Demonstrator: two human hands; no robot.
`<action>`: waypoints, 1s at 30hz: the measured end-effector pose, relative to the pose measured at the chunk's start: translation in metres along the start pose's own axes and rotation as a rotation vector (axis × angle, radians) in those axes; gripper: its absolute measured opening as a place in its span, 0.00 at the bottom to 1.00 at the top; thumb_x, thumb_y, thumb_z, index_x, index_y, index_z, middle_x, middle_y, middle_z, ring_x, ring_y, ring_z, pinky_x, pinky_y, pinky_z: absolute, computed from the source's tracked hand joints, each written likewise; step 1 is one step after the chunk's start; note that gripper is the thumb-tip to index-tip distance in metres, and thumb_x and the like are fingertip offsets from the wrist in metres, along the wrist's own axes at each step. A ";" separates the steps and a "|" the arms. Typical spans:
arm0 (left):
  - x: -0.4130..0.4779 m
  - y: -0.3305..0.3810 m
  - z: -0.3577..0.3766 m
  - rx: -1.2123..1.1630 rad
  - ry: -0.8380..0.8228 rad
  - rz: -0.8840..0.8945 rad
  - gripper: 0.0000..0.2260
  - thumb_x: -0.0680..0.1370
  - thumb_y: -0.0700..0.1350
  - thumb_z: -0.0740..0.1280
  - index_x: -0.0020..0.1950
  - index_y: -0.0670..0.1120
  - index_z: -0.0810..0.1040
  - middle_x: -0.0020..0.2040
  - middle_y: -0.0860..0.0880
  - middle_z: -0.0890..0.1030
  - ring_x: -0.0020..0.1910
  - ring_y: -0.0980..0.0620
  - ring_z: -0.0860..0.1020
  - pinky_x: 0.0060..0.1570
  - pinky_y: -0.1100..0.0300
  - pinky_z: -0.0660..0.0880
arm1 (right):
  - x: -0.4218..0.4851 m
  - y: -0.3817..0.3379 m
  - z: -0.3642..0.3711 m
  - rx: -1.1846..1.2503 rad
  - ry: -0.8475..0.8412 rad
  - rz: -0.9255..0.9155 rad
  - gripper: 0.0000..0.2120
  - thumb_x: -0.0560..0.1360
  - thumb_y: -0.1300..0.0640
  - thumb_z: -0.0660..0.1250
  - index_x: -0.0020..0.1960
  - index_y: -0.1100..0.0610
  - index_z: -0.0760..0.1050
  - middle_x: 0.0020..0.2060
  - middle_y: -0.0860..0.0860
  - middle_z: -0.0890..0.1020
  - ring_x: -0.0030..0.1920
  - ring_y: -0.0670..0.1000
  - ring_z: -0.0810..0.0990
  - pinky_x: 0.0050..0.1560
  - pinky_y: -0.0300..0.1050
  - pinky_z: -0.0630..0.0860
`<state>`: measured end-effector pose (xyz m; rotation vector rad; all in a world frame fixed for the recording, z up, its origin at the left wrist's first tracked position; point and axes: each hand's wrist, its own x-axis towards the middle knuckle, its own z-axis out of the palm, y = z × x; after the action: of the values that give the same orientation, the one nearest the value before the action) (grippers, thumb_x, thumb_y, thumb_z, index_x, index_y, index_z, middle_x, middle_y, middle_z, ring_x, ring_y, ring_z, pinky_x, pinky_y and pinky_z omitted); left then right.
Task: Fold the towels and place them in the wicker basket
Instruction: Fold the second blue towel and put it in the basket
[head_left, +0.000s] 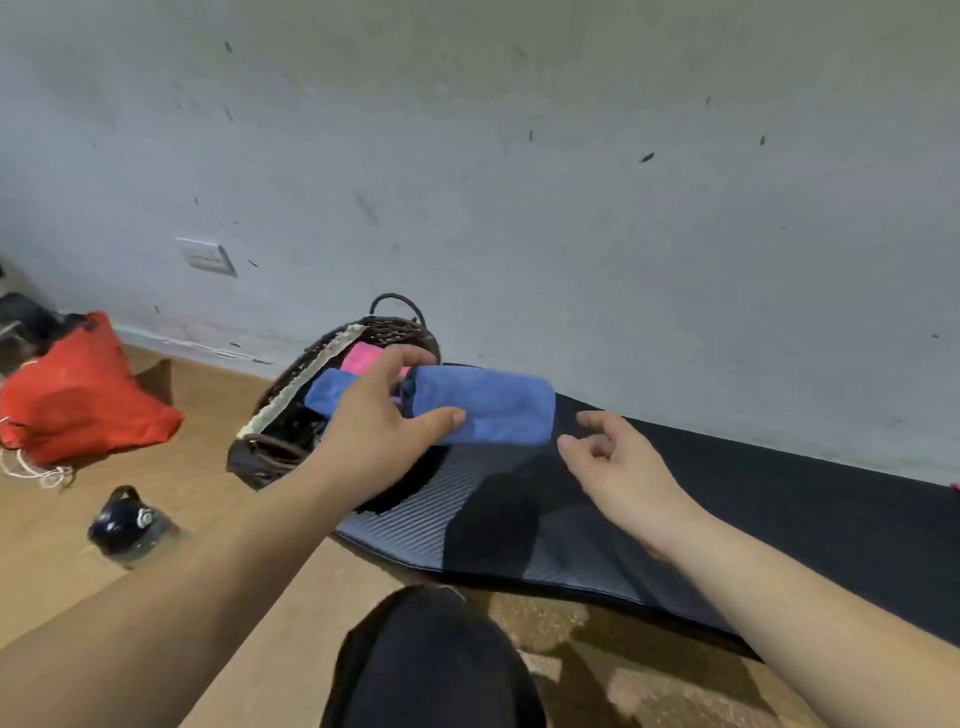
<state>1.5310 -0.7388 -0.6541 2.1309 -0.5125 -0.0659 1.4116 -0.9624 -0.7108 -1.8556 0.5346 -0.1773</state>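
Observation:
My left hand (382, 423) grips a folded blue towel (493, 405) by its left end, thumb under its front edge, and holds it over the near right rim of the dark wicker basket (270, 452). Inside the basket lie another blue towel (327, 392) and a pink towel (363, 358), both partly hidden by my hand. My right hand (618, 460) hovers just right of the held towel, fingers loosely curled and apart, touching nothing.
A black ribbed mat (779, 504) lies along the grey wall, under the basket's right side. On the wooden floor at left are a red drawstring bag (83, 395) and a dark-capped bottle (127, 525). My knee in black fabric (431, 665) is at the bottom.

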 end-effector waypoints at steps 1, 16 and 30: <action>0.006 -0.005 -0.019 0.034 0.060 -0.016 0.23 0.70 0.51 0.79 0.61 0.60 0.74 0.54 0.53 0.80 0.51 0.52 0.80 0.51 0.55 0.78 | 0.003 -0.016 0.011 -0.036 -0.014 -0.021 0.23 0.80 0.47 0.67 0.72 0.53 0.69 0.44 0.49 0.84 0.49 0.46 0.82 0.53 0.40 0.77; 0.073 -0.090 -0.136 0.389 -0.281 -0.284 0.23 0.70 0.54 0.81 0.60 0.58 0.76 0.53 0.52 0.77 0.47 0.51 0.78 0.49 0.55 0.78 | 0.041 -0.118 0.137 -0.165 -0.244 -0.142 0.21 0.80 0.51 0.66 0.72 0.51 0.70 0.46 0.45 0.84 0.47 0.42 0.80 0.46 0.36 0.72; 0.100 -0.115 -0.062 1.129 -0.586 -0.152 0.16 0.75 0.51 0.72 0.62 0.51 0.80 0.56 0.48 0.82 0.55 0.43 0.81 0.52 0.50 0.81 | 0.058 -0.098 0.134 -0.176 -0.257 -0.089 0.17 0.80 0.52 0.67 0.68 0.50 0.74 0.47 0.47 0.85 0.51 0.42 0.82 0.49 0.33 0.74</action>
<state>1.6758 -0.6720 -0.6957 3.2718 -0.8498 -0.6270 1.5401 -0.8477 -0.6744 -2.0375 0.2970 0.0520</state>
